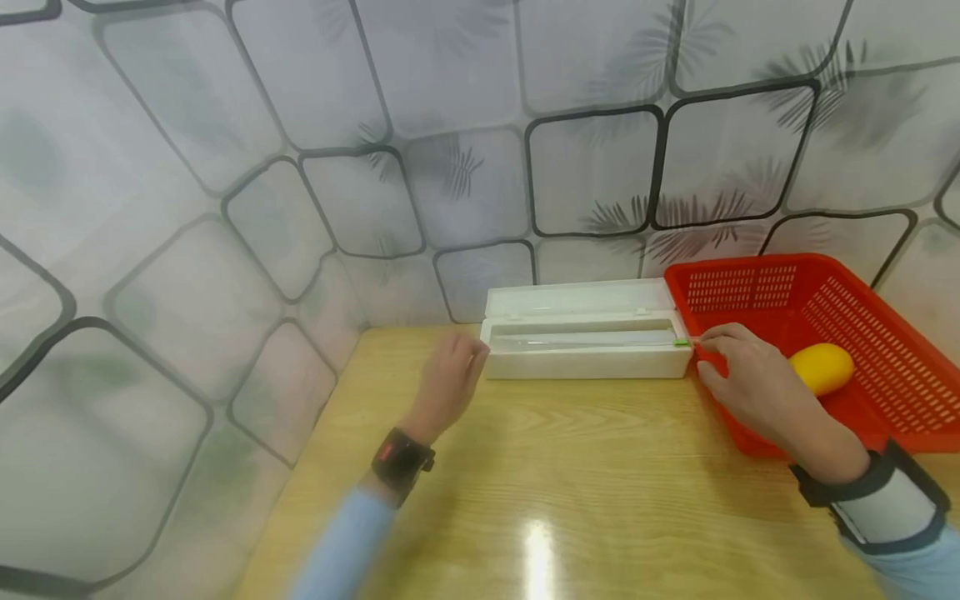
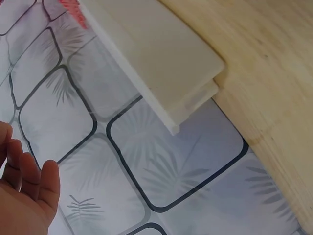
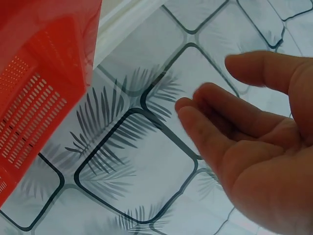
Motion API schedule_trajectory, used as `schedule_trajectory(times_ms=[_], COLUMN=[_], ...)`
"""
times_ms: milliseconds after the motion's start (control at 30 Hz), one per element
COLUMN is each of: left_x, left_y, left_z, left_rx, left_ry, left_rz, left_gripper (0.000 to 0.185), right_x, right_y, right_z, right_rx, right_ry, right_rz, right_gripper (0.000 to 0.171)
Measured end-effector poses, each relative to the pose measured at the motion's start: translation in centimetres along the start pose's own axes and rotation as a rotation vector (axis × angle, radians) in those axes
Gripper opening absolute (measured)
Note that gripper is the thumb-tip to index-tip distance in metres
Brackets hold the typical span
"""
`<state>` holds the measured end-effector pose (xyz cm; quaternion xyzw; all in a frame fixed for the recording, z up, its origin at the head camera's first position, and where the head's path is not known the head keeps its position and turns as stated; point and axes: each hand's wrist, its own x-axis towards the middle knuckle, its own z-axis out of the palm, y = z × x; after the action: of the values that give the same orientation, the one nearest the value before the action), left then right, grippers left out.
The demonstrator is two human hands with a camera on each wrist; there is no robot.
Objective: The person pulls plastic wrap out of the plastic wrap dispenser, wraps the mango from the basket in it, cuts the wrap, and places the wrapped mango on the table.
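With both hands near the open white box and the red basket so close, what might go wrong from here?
1. The right hand reaches the green tab at the end of the white box across the red basket rim; it may knock the basket and roll the yellow fruit.
2. The left hand only sits by the box's other end, so the box may slide on the wooden table.
3. The raised lid may drop shut.

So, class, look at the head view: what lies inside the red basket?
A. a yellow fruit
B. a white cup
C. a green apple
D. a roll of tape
A: a yellow fruit lies in the red basket, just beyond the right hand, beside the open white box.
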<state>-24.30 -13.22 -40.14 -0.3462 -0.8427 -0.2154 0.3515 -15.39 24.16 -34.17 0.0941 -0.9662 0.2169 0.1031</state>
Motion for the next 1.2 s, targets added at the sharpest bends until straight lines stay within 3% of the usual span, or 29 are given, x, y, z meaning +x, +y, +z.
schedule_trajectory(times_ms=[267, 700, 967, 1200], left_x=[-1.7, -2.3, -2.7, -3.0], left_y=[0.2, 0.7, 0.8, 0.7], left_z=[-0.3, -0.6, -0.9, -0.9], left_rx=[-0.016, 0.015, 0.016, 0.015], left_ry=[-0.016, 0.030, 0.011, 0.003], left_rz=[0.069, 0.134, 0.142, 0.151], left_gripper=[0.008, 0.010, 0.009, 0.011], right_x=[-1.3, -2.4, -3.0, -3.4], right_y=[-0.2, -0.1, -0.3, -0.4], right_z=[0.3, 0.7, 1.0, 1.2], right_rx=[-0.064, -0.062, -0.044, -0.100], right_ry=[-0.060, -0.019, -0.035, 0.041], right_rz=[-0.026, -0.052, -0.026, -0.067], right_gripper=[0.042, 0.043, 0.043, 0.040])
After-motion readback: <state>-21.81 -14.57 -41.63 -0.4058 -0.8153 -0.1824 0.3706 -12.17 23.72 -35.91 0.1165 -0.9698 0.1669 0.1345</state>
